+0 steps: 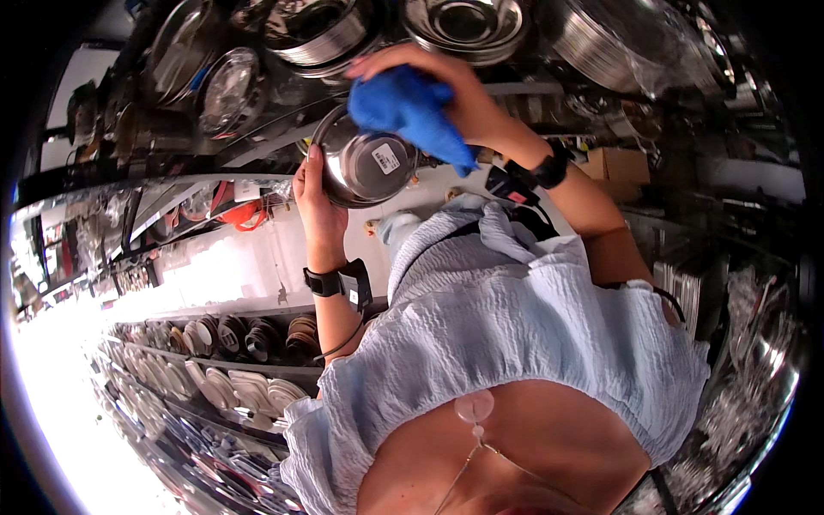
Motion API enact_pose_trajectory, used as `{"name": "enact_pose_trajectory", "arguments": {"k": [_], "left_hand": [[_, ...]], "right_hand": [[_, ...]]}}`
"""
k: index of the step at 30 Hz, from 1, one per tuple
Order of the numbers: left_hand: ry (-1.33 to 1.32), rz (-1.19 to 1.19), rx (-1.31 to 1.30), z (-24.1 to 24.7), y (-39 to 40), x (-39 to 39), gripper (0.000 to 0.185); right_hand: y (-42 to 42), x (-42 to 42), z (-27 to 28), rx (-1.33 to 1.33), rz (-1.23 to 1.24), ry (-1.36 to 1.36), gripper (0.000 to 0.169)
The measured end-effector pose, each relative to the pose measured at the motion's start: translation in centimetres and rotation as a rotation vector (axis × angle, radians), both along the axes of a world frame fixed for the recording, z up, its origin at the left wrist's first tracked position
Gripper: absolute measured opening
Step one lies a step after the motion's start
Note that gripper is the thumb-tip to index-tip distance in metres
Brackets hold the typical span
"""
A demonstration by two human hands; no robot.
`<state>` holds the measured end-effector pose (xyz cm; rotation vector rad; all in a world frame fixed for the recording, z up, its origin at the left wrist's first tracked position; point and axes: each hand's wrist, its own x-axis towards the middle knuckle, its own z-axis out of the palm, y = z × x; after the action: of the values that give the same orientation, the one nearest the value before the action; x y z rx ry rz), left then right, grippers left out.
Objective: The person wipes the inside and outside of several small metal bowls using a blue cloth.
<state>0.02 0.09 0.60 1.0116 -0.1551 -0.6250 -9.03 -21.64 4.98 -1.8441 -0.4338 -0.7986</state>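
Note:
My left hand (318,199) grips a round stainless steel bowl (351,168) by its left rim, the thumb on the near side. The bowl's base faces me and bears a white printed sticker (386,158). My right hand (444,84) holds a bunched blue cloth (402,106) over the bowl's upper right edge; the cloth hangs down beside the bowl. The hand is slightly blurred, and whether the cloth presses on the metal cannot be told. Black straps with devices sit on both wrists.
Stacked steel bowls (467,26) and plates (315,48) fill the shelf ahead. A plastic-wrapped stack (595,48) stands to its right. A cardboard box (618,165) sits lower right. Shelves with white dishes (251,389) run along the lower left. Pale floor (257,257) shows beneath my left arm.

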Motion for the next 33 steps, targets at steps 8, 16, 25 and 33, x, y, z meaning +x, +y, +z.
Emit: {"name": "enact_pose_trajectory", "arguments": {"k": [8, 16, 25, 33], "left_hand": [[-0.043, -0.003, 0.038, -0.3, -1.5, -0.6, 0.020], [0.229, -0.111, -0.175, -0.8, -1.7, 0.1, 0.041], [0.283, 0.042, -0.170, -0.3, -2.6, -0.1, 0.041], [0.334, -0.109, -0.312, -0.8, -1.6, 0.9, 0.043]], "right_hand": [[0.1, -0.7, -1.6, 0.019, 0.138, 0.232, 0.058], [-0.2, -2.7, -2.2, 0.155, 0.055, 0.201, 0.087], [0.7, -4.7, -2.3, 0.109, -0.110, 0.151, 0.058], [2.0, -5.2, -2.5, 0.033, -0.242, 0.099, 0.064]]}}
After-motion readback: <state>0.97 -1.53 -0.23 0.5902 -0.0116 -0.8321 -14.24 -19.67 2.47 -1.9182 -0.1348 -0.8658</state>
